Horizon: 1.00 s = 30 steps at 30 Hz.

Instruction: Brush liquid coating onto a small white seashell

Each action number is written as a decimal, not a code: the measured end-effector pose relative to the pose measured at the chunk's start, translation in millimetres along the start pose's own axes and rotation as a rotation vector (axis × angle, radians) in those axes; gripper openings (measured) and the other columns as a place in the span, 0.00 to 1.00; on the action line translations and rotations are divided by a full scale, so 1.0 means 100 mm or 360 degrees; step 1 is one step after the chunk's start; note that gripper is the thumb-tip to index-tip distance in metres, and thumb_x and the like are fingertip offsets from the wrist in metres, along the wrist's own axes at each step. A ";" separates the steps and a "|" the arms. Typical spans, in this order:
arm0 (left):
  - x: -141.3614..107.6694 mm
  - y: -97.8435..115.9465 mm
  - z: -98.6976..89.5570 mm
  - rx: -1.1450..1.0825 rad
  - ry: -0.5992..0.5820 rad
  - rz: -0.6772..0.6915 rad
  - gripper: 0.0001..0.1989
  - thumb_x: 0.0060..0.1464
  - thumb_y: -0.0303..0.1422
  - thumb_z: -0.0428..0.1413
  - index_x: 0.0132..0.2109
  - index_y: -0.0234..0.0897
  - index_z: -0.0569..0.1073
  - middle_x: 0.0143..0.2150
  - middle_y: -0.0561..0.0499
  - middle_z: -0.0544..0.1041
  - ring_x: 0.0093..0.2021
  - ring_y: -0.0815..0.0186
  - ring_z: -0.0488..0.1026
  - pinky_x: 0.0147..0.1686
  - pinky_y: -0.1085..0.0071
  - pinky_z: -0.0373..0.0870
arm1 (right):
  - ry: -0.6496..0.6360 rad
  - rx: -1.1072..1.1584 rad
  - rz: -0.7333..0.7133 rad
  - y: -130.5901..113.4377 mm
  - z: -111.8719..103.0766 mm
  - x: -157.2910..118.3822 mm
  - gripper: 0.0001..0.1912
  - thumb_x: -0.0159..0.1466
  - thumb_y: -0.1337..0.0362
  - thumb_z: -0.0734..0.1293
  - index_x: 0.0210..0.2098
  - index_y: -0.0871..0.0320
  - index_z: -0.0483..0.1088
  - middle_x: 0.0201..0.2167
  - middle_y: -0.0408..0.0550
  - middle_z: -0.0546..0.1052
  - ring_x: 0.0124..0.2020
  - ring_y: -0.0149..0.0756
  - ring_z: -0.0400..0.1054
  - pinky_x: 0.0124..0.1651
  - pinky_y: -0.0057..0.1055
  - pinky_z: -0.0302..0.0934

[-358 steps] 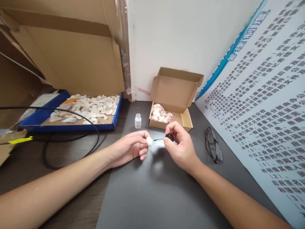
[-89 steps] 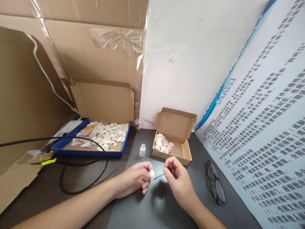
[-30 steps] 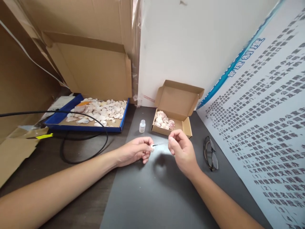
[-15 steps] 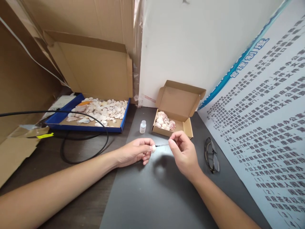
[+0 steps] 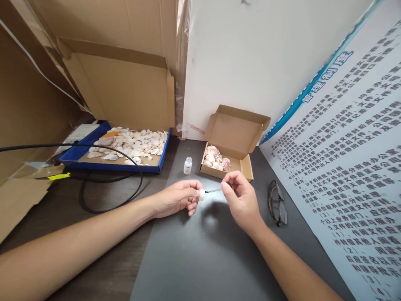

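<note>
My left hand point(image 5: 180, 198) pinches a small white ribbed seashell point(image 5: 202, 195) between thumb and forefinger, above the dark mat. Between the thumb and fingertips of my right hand point(image 5: 239, 200) is a thin brush point(image 5: 214, 190) with a pale stem and a dark tip. That tip points left and meets the shell's right edge, or comes very close to it; I cannot tell which. Part of the brush's handle end is hidden by my fingers. Behind my left hand stands a small clear bottle point(image 5: 188, 166) with a white label, upright and with no cap seen on it.
A small cardboard box point(image 5: 241, 167) with several shells point(image 5: 213, 159) lies open behind my hands. Left is a blue-edged box point(image 5: 114, 166) of many shells, crossed by a black cable point(image 5: 141, 184). Eyeglasses point(image 5: 277, 203) rest on the right, beside a printed board point(image 5: 354, 146).
The shell has turned in my left fingers and now shows more of its ribbed face. My right hand and the brush have shifted very slightly left.
</note>
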<state>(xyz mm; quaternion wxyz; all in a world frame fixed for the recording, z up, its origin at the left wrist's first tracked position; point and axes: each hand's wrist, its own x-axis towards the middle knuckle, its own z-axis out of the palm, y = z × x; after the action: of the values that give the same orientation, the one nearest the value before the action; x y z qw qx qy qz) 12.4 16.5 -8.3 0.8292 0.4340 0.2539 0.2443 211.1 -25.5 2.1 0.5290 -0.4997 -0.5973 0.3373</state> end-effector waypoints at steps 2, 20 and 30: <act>0.00 0.00 0.00 -0.0010 -0.0001 -0.0003 0.09 0.51 0.32 0.62 0.35 0.34 0.69 0.28 0.55 0.69 0.23 0.75 0.63 0.25 0.74 0.68 | -0.0020 0.0079 0.0011 -0.01 0.00 0.00 0.06 0.65 0.62 0.64 0.33 0.55 0.63 0.22 0.36 0.60 0.22 0.28 0.52 0.26 0.28 0.49; 0.00 0.01 -0.01 -0.0072 -0.0013 -0.0015 0.08 0.53 0.30 0.61 0.36 0.34 0.69 0.26 0.56 0.70 0.22 0.74 0.65 0.25 0.73 0.69 | -0.0071 -0.0013 -0.0024 -0.05 -0.01 -0.03 0.04 0.63 0.65 0.65 0.33 0.55 0.64 0.23 0.37 0.61 0.23 0.28 0.53 0.27 0.28 0.49; -0.01 -0.01 -0.03 -0.0072 -0.0029 -0.0013 0.09 0.54 0.31 0.62 0.36 0.34 0.69 0.27 0.55 0.71 0.22 0.74 0.64 0.26 0.73 0.69 | -0.0061 -0.0109 -0.0059 -0.08 0.01 -0.04 0.03 0.62 0.65 0.65 0.32 0.55 0.64 0.22 0.37 0.61 0.22 0.28 0.53 0.26 0.28 0.51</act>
<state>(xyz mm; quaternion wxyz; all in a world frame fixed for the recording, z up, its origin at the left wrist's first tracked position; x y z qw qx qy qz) 10.1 17.5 -10.6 0.8421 0.4162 0.2425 0.2425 208.0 -31.0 8.1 0.5063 -0.4997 -0.6276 0.3163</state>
